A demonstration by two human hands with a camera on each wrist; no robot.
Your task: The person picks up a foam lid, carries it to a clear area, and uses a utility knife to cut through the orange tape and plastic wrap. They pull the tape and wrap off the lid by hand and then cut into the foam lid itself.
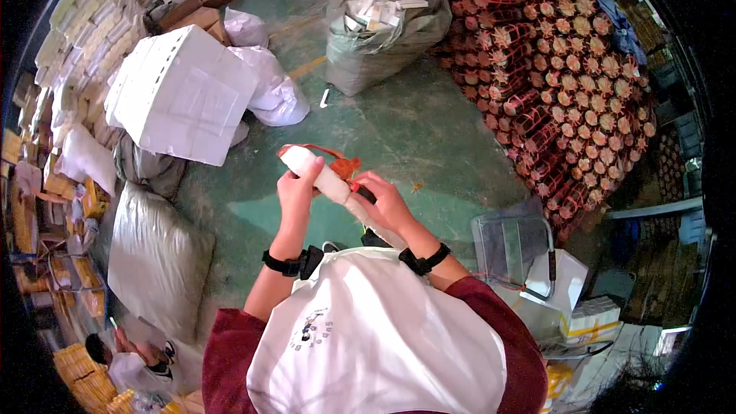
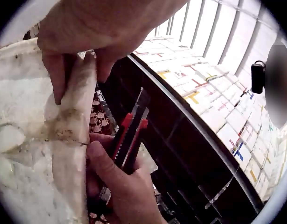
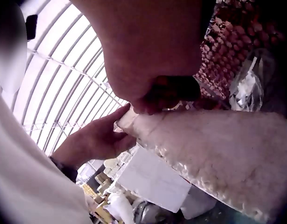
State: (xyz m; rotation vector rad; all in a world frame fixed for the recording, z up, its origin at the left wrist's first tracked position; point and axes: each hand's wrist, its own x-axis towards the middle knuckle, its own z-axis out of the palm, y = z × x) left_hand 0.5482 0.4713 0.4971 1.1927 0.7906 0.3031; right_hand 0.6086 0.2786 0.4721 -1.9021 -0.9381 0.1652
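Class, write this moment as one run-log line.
left hand: grips white foam piece | right hand: holds knife, blade showing | stuffed sack: on floor

White, foam-like slab [image 1: 331,184], held aloft and tilted, its face stained yellow-brown (a ragged, crumbling margin shows in the right wrist view). Beside one edge: a red-and-black box cutter [image 2: 128,144] with its blade exposed.

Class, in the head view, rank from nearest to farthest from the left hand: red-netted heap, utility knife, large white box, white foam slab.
1. White foam slab, in the left hand.
2. Utility knife, in the right hand.
3. Large white box, forward left.
4. Red-netted heap, far right.
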